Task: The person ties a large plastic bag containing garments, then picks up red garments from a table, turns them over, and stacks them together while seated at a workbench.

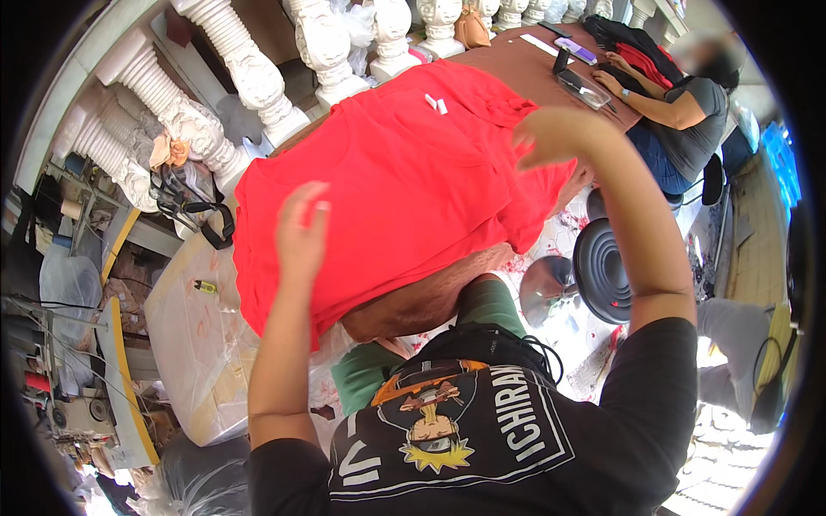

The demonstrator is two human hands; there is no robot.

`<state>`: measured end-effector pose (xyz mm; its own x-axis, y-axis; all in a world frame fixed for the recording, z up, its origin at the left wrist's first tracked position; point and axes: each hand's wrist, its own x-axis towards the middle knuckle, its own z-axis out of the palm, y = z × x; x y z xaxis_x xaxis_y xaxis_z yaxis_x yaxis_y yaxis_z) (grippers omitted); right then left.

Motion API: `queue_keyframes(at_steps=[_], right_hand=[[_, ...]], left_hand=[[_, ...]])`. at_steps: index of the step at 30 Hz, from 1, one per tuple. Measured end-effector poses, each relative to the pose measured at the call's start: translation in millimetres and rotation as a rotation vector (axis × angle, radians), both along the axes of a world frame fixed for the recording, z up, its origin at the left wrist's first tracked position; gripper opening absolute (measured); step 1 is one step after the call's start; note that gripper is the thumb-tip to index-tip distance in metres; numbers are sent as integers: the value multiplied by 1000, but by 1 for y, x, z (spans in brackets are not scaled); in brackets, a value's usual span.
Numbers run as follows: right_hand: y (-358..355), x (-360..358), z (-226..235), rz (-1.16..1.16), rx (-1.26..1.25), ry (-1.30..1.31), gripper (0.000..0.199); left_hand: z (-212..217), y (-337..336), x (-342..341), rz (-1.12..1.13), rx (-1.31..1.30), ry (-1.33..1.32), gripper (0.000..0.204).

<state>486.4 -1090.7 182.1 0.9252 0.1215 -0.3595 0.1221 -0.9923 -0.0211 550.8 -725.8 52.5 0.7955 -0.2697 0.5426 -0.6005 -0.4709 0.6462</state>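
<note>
A red garment (413, 189), likely a shirt with a curved neckline toward its left, lies spread over the brown table in front of me. My left hand (301, 232) hovers over its left part, fingers stretched and slightly apart, holding nothing. On the right, my right hand (559, 138) is raised above the garment's far right part, bent at the wrist with loose fingers and nothing visible in them. Two small white pieces (437, 104) rest on the cloth near its far edge. The garment's near edge hangs over the table's front.
White carved balusters (249, 77) line the far side. A person (688, 112) sits at the table's far right, near a phone (576, 52). Left stands a plastic-covered surface (194, 344) with a small yellow-black item (205, 286). A round black stool (602, 271) stands to the right.
</note>
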Motion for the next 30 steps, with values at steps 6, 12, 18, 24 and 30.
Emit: queue_keyframes(at_steps=[6, 12, 18, 24, 30], right_hand=[[-65, -24, -57, -214, 468, -141, 58], [-36, -2, -152, -25, 527, -429, 54], [-43, 6, -228, -120, 451, -783, 47], [-41, 4, -238, -113, 536, -782, 48], [-43, 1, -233, -106, 554, -775, 43]], left_hand=[[-31, -128, -51, -277, 188, -48, 50], [-49, -182, -59, -259, 461, -48, 80], [-75, -193, -60, -208, 550, -147, 69], [-80, -189, -61, -97, 415, -173, 71], [-80, -190, -57, -134, 393, -101, 65]])
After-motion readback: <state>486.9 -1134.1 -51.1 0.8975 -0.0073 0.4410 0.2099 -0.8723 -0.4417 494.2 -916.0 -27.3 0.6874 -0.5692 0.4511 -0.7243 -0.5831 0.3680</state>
